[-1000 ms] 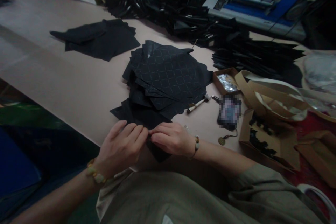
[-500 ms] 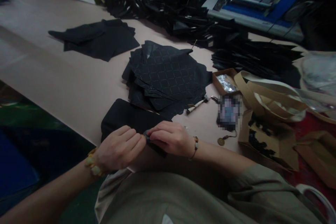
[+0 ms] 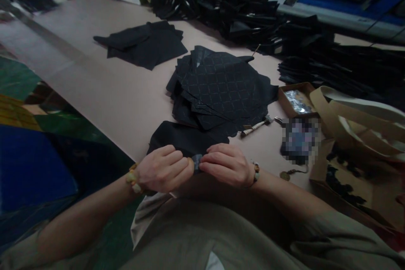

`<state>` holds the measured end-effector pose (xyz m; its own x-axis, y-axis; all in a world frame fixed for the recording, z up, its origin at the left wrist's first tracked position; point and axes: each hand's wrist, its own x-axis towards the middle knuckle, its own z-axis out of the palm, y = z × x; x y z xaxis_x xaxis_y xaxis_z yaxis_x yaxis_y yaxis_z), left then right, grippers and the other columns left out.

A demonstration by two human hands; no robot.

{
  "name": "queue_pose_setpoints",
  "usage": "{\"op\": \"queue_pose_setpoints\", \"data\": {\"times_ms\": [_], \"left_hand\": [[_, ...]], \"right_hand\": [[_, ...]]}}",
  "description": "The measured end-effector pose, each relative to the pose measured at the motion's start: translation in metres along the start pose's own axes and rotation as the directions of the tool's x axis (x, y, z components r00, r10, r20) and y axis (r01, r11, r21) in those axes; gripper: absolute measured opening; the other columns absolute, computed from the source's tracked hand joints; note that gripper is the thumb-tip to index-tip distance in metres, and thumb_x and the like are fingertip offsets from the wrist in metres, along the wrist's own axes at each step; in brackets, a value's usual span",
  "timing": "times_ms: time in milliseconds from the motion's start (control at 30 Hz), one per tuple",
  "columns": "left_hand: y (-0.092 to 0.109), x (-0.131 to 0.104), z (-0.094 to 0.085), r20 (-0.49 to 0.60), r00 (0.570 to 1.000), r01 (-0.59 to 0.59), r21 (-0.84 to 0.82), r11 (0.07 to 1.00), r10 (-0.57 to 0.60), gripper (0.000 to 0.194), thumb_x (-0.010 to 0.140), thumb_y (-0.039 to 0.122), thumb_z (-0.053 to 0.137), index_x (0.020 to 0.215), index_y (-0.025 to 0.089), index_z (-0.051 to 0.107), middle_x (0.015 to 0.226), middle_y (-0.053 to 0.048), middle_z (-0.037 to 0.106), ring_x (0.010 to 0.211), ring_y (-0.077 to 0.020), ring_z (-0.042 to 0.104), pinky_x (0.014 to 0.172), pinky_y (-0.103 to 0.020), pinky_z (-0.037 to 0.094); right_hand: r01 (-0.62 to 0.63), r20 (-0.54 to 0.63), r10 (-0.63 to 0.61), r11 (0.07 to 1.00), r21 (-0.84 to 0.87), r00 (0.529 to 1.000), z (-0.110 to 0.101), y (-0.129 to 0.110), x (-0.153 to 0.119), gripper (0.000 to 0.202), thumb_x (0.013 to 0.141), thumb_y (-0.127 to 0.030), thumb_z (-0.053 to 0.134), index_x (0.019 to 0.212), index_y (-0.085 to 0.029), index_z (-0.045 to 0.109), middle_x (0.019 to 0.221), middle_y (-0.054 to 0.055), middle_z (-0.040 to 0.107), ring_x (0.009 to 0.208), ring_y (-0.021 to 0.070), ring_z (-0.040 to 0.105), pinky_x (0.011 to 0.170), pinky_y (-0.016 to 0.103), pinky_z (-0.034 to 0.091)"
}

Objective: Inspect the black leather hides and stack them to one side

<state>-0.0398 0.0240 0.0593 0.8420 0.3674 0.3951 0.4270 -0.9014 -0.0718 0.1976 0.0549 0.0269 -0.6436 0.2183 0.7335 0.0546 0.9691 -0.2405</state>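
Observation:
My left hand (image 3: 167, 168) is closed at the near edge of a black fabric piece (image 3: 180, 138), fingers curled in a fist. Beside it, my right hand (image 3: 225, 164) pinches with its fingertips at a small dark grey piece (image 3: 196, 162) that shows between the two hands. The left thumb also meets that small piece. What lies inside the left fist is hidden. Just beyond the hands rests a stack of black pieces (image 3: 221, 84), the top one with a grid pattern.
Another black stack (image 3: 145, 44) lies farther back on the table (image 3: 95, 88). Rightward are a small box of shiny parts (image 3: 297, 101), a pixelated item (image 3: 300, 140), beige straps (image 3: 357, 122) and an open box with black parts (image 3: 376, 185). Dark piles (image 3: 247, 21) line the back.
The view has shifted, so the table's things appear farther right. My right fingers have drawn slightly away from my left hand, and more of the small grey piece shows between them.

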Motion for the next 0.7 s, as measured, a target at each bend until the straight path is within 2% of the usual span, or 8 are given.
{"op": "queue_pose_setpoints", "data": {"times_ms": [133, 233, 300, 467, 567, 633, 700], "left_hand": [[-0.001, 0.003, -0.001, -0.026, 0.999, -0.03, -0.047, 0.998, 0.029, 0.014, 0.092, 0.014, 0.05, 0.083, 0.02, 0.059, 0.063, 0.001, 0.053, 0.055, -0.0125, 0.042, 0.051, -0.032, 0.027], [-0.002, 0.006, -0.002, -0.065, 0.992, -0.112, -0.039, 0.993, 0.11, 0.018, 0.091, 0.014, 0.049, 0.078, 0.02, 0.06, 0.06, 0.0, 0.053, 0.053, -0.0126, 0.042, 0.05, -0.031, 0.029], [-0.002, 0.007, -0.003, -0.063, 0.99, -0.126, -0.056, 0.99, 0.123, 0.018, 0.09, 0.014, 0.05, 0.078, 0.02, 0.061, 0.06, 0.0, 0.054, 0.053, -0.0128, 0.043, 0.049, -0.031, 0.029], [-0.003, -0.001, 0.0, 0.069, 0.994, 0.095, -0.213, 0.972, -0.082, 0.019, 0.092, 0.019, 0.049, 0.092, 0.023, 0.067, 0.061, 0.0, 0.058, 0.053, -0.0128, 0.048, 0.051, -0.031, 0.031], [-0.002, -0.01, 0.006, 0.036, 0.985, 0.172, -0.261, 0.95, -0.168, 0.022, 0.09, 0.025, 0.055, 0.108, 0.025, 0.067, 0.081, -0.003, 0.07, 0.07, -0.0163, 0.059, 0.065, -0.031, 0.04], [0.0, -0.013, 0.008, 0.005, 0.981, 0.188, -0.271, 0.944, -0.194, 0.028, 0.088, 0.026, 0.056, 0.114, 0.026, 0.065, 0.095, -0.005, 0.073, 0.082, -0.0187, 0.061, 0.074, -0.033, 0.043], [0.002, -0.013, 0.009, -0.021, 0.979, 0.192, -0.26, 0.946, -0.205, 0.029, 0.088, 0.023, 0.054, 0.114, 0.026, 0.065, 0.097, -0.005, 0.073, 0.084, -0.0191, 0.061, 0.078, -0.033, 0.043]], "right_hand": [[0.008, 0.015, -0.008, 1.0, 0.006, 1.0, 0.0, 0.002, 0.001, 0.02, 0.095, -0.017, 0.049, 0.1, -0.02, 0.068, 0.092, 0.007, 0.072, 0.086, 0.0181, 0.066, 0.08, 0.035, 0.06], [0.032, 0.016, -0.032, 0.999, 0.029, 0.999, 0.0, 0.001, 0.002, 0.018, 0.094, -0.015, 0.051, 0.097, -0.017, 0.069, 0.092, 0.008, 0.073, 0.086, 0.0195, 0.065, 0.079, 0.034, 0.06], [0.052, 0.008, -0.053, 0.997, 0.06, 0.999, -0.001, 0.001, 0.003, 0.018, 0.093, -0.013, 0.051, 0.096, -0.014, 0.069, 0.09, 0.011, 0.073, 0.084, 0.0203, 0.064, 0.075, 0.033, 0.06], [0.055, 0.011, -0.056, 0.997, 0.061, 0.998, -0.004, 0.002, 0.004, 0.018, 0.094, -0.015, 0.05, 0.098, -0.016, 0.068, 0.09, 0.01, 0.071, 0.078, 0.0178, 0.064, 0.066, 0.031, 0.057], [0.044, 0.018, -0.046, 0.997, 0.061, 0.999, -0.004, 0.002, 0.003, 0.02, 0.096, -0.018, 0.048, 0.099, -0.019, 0.068, 0.09, 0.008, 0.071, 0.077, 0.0168, 0.064, 0.065, 0.03, 0.056], [0.028, 0.025, -0.029, 0.997, 0.066, 0.999, -0.002, 0.001, 0.002, 0.021, 0.096, -0.019, 0.046, 0.099, -0.02, 0.067, 0.089, 0.007, 0.07, 0.076, 0.0167, 0.063, 0.066, 0.03, 0.055], [-0.025, 0.036, 0.023, 0.998, 0.052, 0.999, 0.0, 0.0, 0.002, 0.021, 0.096, -0.019, 0.045, 0.1, -0.02, 0.066, 0.088, 0.007, 0.07, 0.074, 0.0163, 0.062, 0.065, 0.03, 0.054]]}}
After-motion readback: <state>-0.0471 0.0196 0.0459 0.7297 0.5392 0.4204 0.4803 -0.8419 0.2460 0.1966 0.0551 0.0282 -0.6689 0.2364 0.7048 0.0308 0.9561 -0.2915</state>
